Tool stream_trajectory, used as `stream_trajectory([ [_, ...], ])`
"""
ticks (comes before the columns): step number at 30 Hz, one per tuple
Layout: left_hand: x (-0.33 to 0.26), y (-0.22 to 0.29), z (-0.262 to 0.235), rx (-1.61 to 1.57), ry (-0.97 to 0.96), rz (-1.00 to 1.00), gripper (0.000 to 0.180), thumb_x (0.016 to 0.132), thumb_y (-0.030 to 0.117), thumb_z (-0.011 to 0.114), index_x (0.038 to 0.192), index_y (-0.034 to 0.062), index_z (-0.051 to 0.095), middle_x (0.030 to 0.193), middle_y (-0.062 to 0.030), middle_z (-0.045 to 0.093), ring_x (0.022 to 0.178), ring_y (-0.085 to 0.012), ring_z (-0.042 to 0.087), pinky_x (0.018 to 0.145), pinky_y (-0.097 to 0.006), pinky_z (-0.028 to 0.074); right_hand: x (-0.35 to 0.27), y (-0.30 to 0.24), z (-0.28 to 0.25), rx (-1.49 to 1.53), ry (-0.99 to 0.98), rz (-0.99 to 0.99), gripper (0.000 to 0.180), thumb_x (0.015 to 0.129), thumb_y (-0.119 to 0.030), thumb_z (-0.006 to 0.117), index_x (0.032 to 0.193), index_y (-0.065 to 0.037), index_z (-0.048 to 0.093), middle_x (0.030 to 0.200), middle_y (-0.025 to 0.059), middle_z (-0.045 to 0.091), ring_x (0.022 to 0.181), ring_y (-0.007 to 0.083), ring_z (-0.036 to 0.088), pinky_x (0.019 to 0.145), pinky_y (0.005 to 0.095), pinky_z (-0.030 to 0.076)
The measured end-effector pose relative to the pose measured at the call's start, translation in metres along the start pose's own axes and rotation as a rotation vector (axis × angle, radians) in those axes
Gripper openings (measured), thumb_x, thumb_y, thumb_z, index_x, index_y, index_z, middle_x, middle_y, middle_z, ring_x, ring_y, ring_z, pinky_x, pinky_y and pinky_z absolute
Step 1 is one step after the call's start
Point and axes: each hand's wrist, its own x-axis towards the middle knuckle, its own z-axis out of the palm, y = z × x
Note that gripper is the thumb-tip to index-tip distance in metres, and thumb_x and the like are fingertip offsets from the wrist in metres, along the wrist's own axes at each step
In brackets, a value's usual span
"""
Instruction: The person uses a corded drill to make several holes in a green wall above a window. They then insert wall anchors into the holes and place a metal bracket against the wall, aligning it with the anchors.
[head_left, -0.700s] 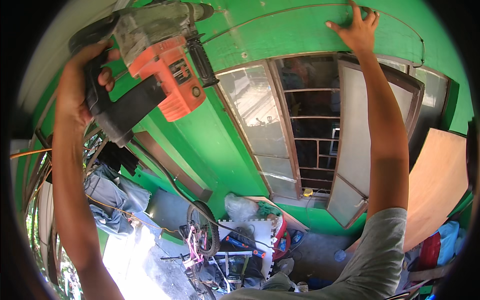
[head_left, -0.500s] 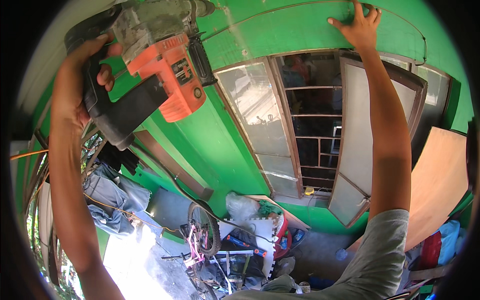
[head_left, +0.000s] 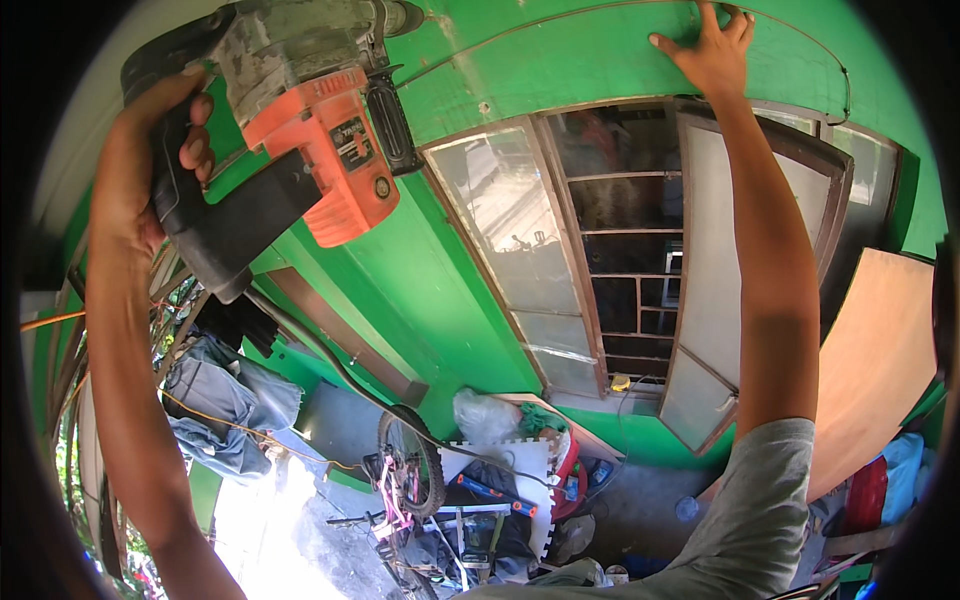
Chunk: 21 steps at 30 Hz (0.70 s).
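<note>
Gripped by its black looped rear handle, an orange, black and scuffed-grey power drill [head_left: 300, 120] hangs at upper left in the person's left hand [head_left: 130, 165], fingers wrapped firmly round it. The right hand [head_left: 715, 62], fingers spread, reaches high on the wall beside a thin brown wire [head_left: 848, 92]; whether its fingertips hold the wire cannot be told.

Behind the right forearm, a brown-framed sash with frosted panes [head_left: 705, 250] juts open; a curved tan wooden panel [head_left: 870, 370] leans nearby. A small yellow object [head_left: 620, 383] sits on the sill beneath the dark barred window opening [head_left: 625, 205]. From the drill, a dark power cord [head_left: 312, 338] runs down past a pink bicycle with black tyres [head_left: 430, 470] toward a white foam mat with toothed edges [head_left: 530, 455], a blue-and-orange bar [head_left: 495, 494] and a red round tub [head_left: 574, 470].

Bright green paint covers the wall [head_left: 590, 65], marked with pale streaks; sunlight bleaches part of the grey floor [head_left: 640, 510] below.

Rumpled faded-blue denim [head_left: 230, 400] drapes at left, a crinkled clear plastic bag [head_left: 485, 415] bulges near the wall, and the drill's black side handle [head_left: 392, 122] is ribbed.
</note>
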Motion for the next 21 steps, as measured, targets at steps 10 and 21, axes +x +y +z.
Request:
stream_trajectory([
  [10, -0.012, -0.003, 0.022, 0.022, 0.101, 0.054, 0.035, 0.097, 0.027, 0.064, 0.119, 0.0002, 0.063, 0.092, -0.0048, 0.065, 0.056, -0.0102, 0.051, 0.054, -0.028, 0.046, 0.002, -0.006, 0.002, -0.022, -0.030, 0.046, 0.103, 0.062, -0.036, 0.095, 0.151, -0.018, 0.045, 0.155, 0.0365, 0.027, 0.146, 0.0585, 0.023, 0.118, 0.0635, 0.032],
  [21, 0.002, -0.003, 0.012, 0.013, -0.008, 0.011, 0.026, 0.098, 0.031, 0.064, 0.086, 0.0083, 0.060, 0.070, 0.0007, 0.057, 0.053, -0.0097, 0.050, 0.051, -0.027, 0.042, -0.003, -0.007, 0.025, 0.037, 0.084, 0.039, 0.106, 0.064, -0.044, 0.094, 0.153, -0.014, 0.044, 0.157, 0.0405, 0.022, 0.147, 0.0585, 0.019, 0.120, 0.0653, 0.027],
])
